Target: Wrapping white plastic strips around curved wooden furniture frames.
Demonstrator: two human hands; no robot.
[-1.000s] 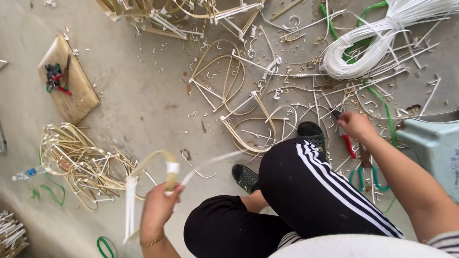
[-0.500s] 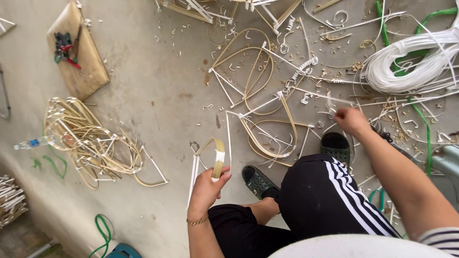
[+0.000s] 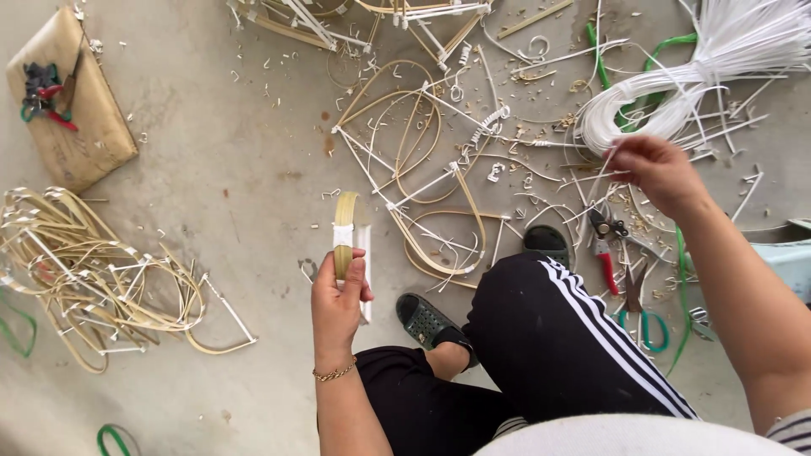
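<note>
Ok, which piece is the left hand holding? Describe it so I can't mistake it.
Start at the black trouser leg and go left to the left hand. It grips a bent yellow cane loop held upright, bound by a white band. Unlike the cane pile further left, it is off the floor.

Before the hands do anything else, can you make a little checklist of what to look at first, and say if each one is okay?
1. Left hand has a firm hold on the bent cane loop with its white binding: ok, the fingers are wrapped around it.
2. Right hand has reached the white strips: ok, the fingertips pinch at strands by the bundle.
3. Exactly one strip is picked out: cannot tell, the strands overlap.
4. Red-handled cutters are close by: ok, they lie on the floor just under the right hand.
5. Floor around the feet is free of scraps: not ok, offcuts and bent frames lie everywhere.
</note>
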